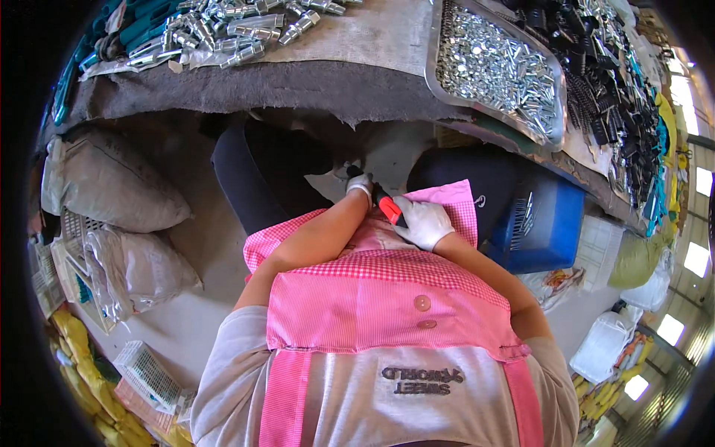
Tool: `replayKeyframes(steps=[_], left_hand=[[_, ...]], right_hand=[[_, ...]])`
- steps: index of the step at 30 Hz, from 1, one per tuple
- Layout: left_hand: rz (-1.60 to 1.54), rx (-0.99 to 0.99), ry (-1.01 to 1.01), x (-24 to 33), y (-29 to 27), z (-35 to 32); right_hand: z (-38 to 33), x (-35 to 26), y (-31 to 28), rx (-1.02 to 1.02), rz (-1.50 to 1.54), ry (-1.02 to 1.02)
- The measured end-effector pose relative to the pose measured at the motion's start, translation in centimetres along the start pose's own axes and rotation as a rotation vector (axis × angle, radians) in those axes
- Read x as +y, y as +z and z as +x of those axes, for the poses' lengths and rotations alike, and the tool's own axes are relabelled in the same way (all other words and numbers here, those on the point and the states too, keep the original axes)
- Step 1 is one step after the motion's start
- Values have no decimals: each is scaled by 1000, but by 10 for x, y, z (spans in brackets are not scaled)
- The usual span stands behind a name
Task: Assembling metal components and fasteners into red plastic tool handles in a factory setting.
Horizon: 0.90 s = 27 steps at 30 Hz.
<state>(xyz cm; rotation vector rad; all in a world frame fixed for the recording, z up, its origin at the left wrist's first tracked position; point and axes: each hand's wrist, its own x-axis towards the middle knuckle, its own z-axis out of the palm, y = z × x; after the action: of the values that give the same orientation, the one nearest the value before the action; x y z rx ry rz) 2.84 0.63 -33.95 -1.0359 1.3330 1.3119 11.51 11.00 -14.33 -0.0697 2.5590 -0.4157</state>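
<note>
A hand tool with a red-and-black handle [387,207] lies slantwise over my lap; its exact kind is not clear. My right hand [426,223], in a white glove, is closed around the rear of that handle. At the tool's black front part, my left hand [360,183], also gloved in white, has its fingers wrapped round it. Just past the left hand, a small metallic end [350,167] shows between my knees, too small to make out. The pink checked apron [387,298] is spread under both forearms.
Ahead is a cloth-covered bench [223,88] with silvery metal fittings [249,30]. A metal tray [430,63] holds small shiny pins, beside black parts [596,82]. A blue crate [547,257] stands right of my knee; stuffed sacks [123,182] and a white basket [149,369] are left.
</note>
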Motion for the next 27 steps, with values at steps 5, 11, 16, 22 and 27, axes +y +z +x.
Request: replayKeyframes(steps=[5,11,16,22,27], left_hand=[[-239,71,76,-9,-10,60],[-415,-95,-42,1,-11,41],[-344,-108,-29,0,-11,39],[-374,-134,14,12,5,43],[-437,-145,298,46,-124,128]], right_hand=[[23,-8,-6,-70,1,-11],[39,-15,-27,-155,-18,13],[35,-12,-32,-110,-4,-35],[50,-3,-37,-108,-9,23],[119,-92,-77,-154,71,-94]])
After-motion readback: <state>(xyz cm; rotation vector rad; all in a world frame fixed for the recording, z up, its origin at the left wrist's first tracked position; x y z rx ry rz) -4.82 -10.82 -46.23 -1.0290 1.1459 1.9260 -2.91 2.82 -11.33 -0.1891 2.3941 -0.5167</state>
